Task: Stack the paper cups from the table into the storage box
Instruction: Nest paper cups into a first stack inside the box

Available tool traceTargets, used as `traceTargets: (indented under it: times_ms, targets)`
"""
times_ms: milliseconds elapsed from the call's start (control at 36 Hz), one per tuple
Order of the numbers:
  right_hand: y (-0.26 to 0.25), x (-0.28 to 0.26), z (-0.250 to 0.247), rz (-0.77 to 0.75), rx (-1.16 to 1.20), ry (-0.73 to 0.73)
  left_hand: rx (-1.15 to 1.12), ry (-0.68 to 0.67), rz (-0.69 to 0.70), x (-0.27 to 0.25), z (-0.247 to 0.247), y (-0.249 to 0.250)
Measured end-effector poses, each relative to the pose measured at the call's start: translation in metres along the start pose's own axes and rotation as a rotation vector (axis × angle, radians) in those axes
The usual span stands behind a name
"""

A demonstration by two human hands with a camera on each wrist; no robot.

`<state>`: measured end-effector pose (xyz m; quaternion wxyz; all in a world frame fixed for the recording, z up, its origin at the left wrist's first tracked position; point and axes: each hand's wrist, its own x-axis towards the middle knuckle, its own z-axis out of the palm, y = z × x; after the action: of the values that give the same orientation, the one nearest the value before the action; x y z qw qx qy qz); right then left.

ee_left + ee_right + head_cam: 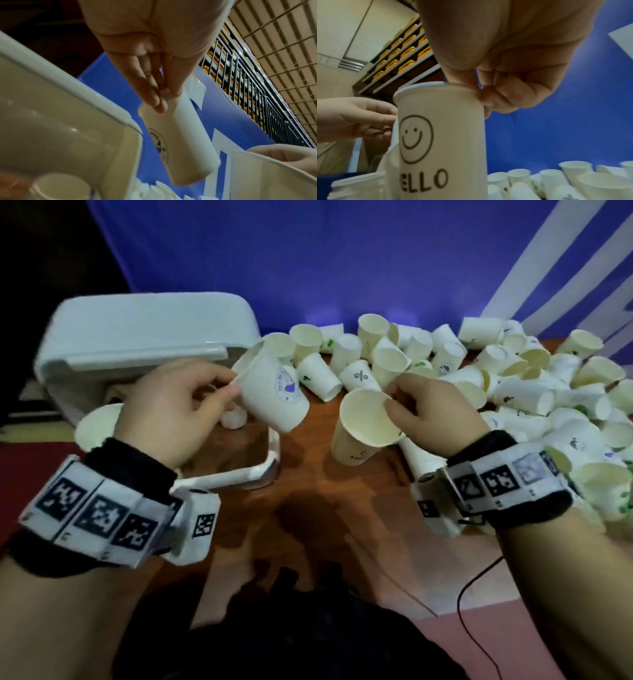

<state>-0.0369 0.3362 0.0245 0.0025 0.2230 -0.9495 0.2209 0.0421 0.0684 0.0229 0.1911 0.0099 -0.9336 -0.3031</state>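
Observation:
My left hand [191,395] pinches the rim of a white paper cup with a round blue logo [274,395], holding it tilted over the right edge of the storage box [239,474]. The left wrist view shows the fingers [150,94] on that cup [180,142]. My right hand [428,409] pinches the rim of a cream cup [366,426] held above the wooden table [308,508]. In the right wrist view this cup [441,135] bears a smiley face and "HELLO". Another cup [233,417] lies inside the box. A large heap of cups [496,378] covers the table's right half.
The box's white lid [147,337] stands raised behind the box. A blue backdrop [308,261] hangs behind the table. A black cable [479,594] runs off the table's front edge. One cup [96,429] shows behind my left wrist.

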Motion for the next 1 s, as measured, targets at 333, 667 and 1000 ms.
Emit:
traceTargets:
  times_ms: [333,667,1000]
  targets:
    - [-0.121,0.025,0.058,-0.126,0.117,-0.003,0.295,0.122,0.043,-0.049,-0.111,-0.105]
    - [-0.16,0.038,0.061,-0.111,0.196,0.067,0.31,-0.152,0.01,-0.044,-0.081,-0.131]
    - [-0.221,0.077,0.084,-0.155,0.243,0.097,-0.013,-0.157,-0.272,-0.052,-0.055,-0.161]
